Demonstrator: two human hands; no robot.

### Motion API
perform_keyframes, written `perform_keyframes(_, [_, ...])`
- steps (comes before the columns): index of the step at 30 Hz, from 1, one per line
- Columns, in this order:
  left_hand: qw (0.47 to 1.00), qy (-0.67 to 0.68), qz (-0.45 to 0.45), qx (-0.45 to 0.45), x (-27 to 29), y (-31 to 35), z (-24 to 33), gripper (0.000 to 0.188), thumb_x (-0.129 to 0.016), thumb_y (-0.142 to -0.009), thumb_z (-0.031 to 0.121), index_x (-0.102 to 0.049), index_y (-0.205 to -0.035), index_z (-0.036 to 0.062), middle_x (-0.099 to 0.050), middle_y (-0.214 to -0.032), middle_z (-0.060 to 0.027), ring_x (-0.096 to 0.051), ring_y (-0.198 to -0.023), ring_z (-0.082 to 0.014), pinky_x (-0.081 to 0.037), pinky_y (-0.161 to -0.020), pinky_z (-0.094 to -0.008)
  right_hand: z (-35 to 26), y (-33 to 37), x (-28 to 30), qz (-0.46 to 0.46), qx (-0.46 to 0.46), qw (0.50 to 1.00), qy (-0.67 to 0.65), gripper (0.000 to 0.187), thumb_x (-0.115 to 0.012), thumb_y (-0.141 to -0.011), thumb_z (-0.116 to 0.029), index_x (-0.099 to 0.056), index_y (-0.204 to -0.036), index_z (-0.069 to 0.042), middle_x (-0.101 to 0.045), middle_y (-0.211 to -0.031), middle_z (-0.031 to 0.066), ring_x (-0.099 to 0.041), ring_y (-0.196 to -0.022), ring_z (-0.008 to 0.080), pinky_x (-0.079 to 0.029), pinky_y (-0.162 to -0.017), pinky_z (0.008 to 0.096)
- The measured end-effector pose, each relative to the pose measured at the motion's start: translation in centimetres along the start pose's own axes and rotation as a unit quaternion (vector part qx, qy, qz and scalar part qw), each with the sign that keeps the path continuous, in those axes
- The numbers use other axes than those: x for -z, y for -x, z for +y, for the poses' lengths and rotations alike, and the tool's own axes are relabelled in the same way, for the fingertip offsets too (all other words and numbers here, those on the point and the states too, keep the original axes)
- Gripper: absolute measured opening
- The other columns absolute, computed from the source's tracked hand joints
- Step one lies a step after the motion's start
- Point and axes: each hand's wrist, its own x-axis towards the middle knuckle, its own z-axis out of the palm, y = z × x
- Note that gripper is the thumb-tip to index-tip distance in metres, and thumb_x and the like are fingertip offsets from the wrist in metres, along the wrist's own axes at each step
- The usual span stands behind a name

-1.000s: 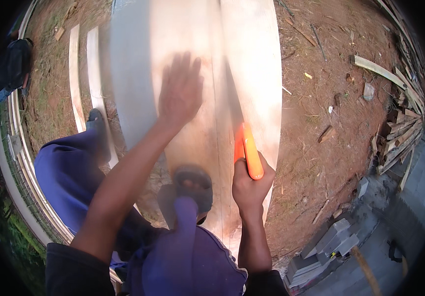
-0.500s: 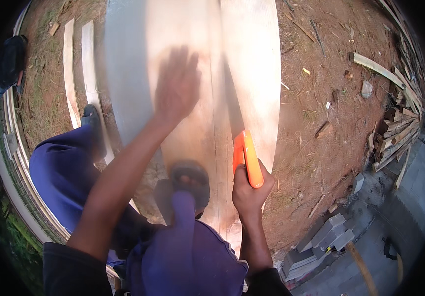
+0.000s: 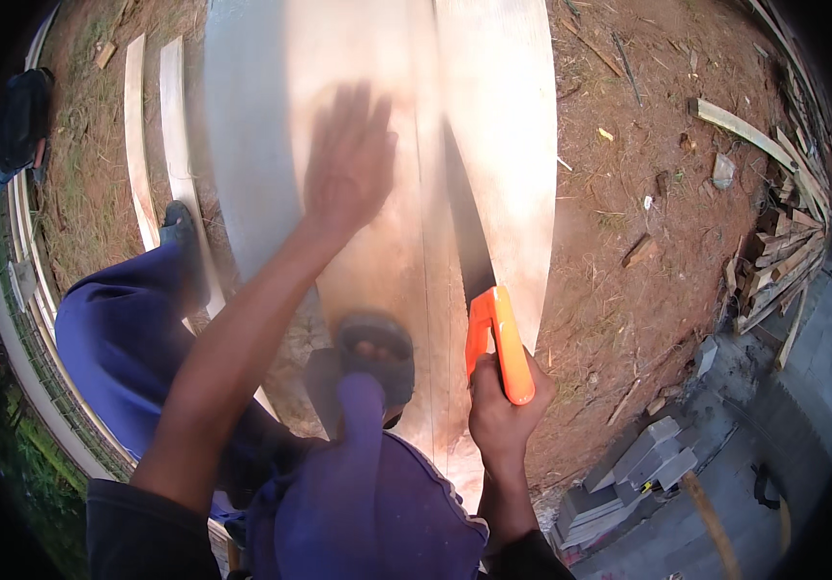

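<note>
A broad, pale wooden board [image 3: 358, 280] runs away from me, with a thin dark line along its length. My left hand [image 3: 350, 155] lies flat on it, fingers stretched out. My right hand [image 3: 510, 401] grips the orange handle of a handsaw [image 3: 474, 246]. The saw's grey blade points up and away along the board, right of the dark line; its far tip is at a slit that continues toward the far end. My foot in a dark sandal [image 3: 374, 353] rests on the near part of the board.
Two long wooden strips [image 3: 176, 126] lie on the ground to the left, by my other foot [image 3: 177, 224]. A pile of scrap wood [image 3: 778, 256] is at the right, over reddish soil [image 3: 628, 290]. Grey blocks [image 3: 643, 459] stand at the lower right. Part of a person [image 3: 24, 121] shows far left.
My right hand has drawn the saw back toward me and slightly to the right, so more of the blade shows. The left hand stays in place on the board.
</note>
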Motion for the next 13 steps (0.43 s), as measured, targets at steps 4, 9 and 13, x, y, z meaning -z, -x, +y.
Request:
perform_keyframes(4, [1.000, -0.015, -0.005, -0.007, 0.3, -1.3, 0.4, 0.047, -0.046, -0.106, 0.023, -0.050, -0.146, 0.0004, -0.040, -0.156, -0.0256, -0.031, -0.148, -0.0435, -0.024, -0.120, -0.0583, -3.5, -9.9, -4.5, -0.028, 0.046, 0.998, 0.030, 0.005, -0.059, -0.088, 0.001, -0.060, -0.084, 0.005, -0.053, -0.063, 0.0021, -0.043, -0.057, 0.0054, -0.038, -0.050, 0.0287])
perform_keyframes(9, [1.000, -0.025, -0.006, -0.010, 0.3, -0.9, -0.7, 0.048, -0.044, -0.107, 0.024, -0.048, -0.148, -0.0001, -0.038, -0.157, -0.0258, -0.029, -0.149, -0.0436, -0.023, -0.120, -0.0574, 1.8, 4.4, 2.7, -0.015, 0.009, 0.999, 0.033, 0.035, -0.062, -0.083, 0.008, -0.067, -0.117, 0.011, -0.066, -0.073, 0.0068, -0.061, -0.061, 0.0070, -0.049, -0.057, 0.0235])
perform_keyframes(13, [1.000, -0.011, -0.025, -0.001, -0.7, -0.7, 0.2, 0.049, -0.044, -0.107, 0.024, -0.046, -0.150, 0.0005, -0.033, -0.161, -0.0252, -0.026, -0.150, -0.0451, -0.020, -0.120, -0.0605, 0.1, 8.7, 4.1, 0.019, -0.005, 0.998, 0.061, 0.014, -0.061, -0.085, -0.001, -0.069, -0.093, 0.008, -0.058, -0.059, 0.0048, -0.060, -0.053, 0.0132, -0.045, -0.051, 0.0279])
